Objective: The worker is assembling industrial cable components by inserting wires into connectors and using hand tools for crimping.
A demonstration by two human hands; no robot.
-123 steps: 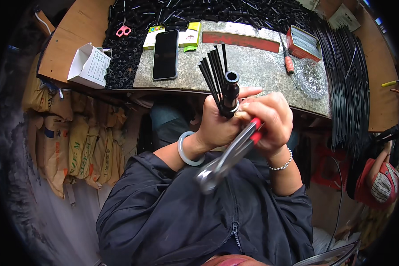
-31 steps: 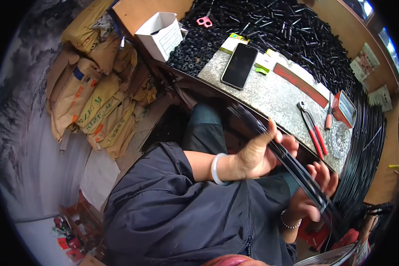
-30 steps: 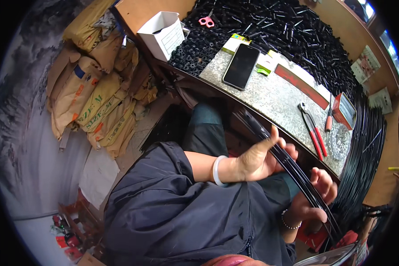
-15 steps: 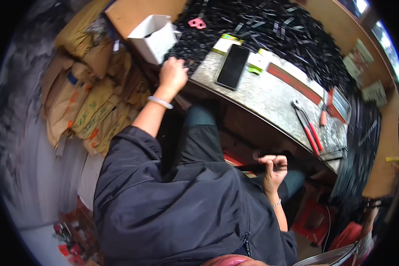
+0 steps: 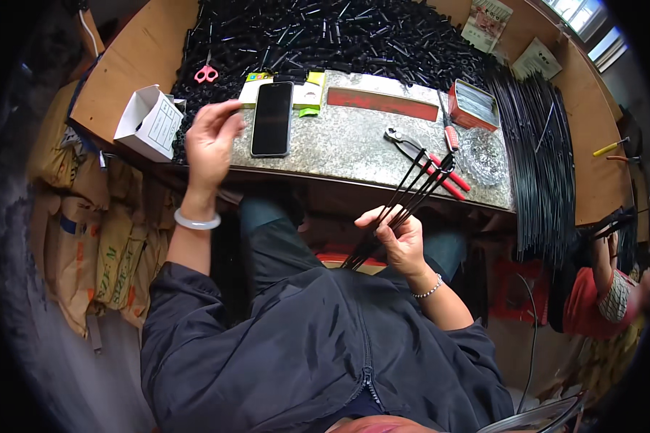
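My right hand (image 5: 397, 238) is closed round a small bundle of thin black rods (image 5: 412, 189), which slants up over the table's front edge. Their upper ends carry thicker black tips, close to the red-handled pliers (image 5: 430, 164). My left hand (image 5: 211, 144), slightly blurred, is raised at the table's left front, between an open white box (image 5: 149, 124) and a black phone (image 5: 272, 119). Its thumb and forefinger are apart, and I see nothing between them. Behind it spreads a large heap of small black parts (image 5: 325, 36).
Pink-handled scissors (image 5: 206, 73) lie on the heap. A flat red bar (image 5: 381, 103), a red tin (image 5: 474, 105) and a screwdriver (image 5: 449, 130) are on the tabletop. Long black rods (image 5: 538, 166) hang over the right edge. Sacks (image 5: 79, 252) stand left. Another person's arm (image 5: 603, 267) shows at right.
The view has turned, and the table now appears straighter. My left hand has lifted from beside the white box and moved toward the phone. My right hand has raised the rods into clear view.
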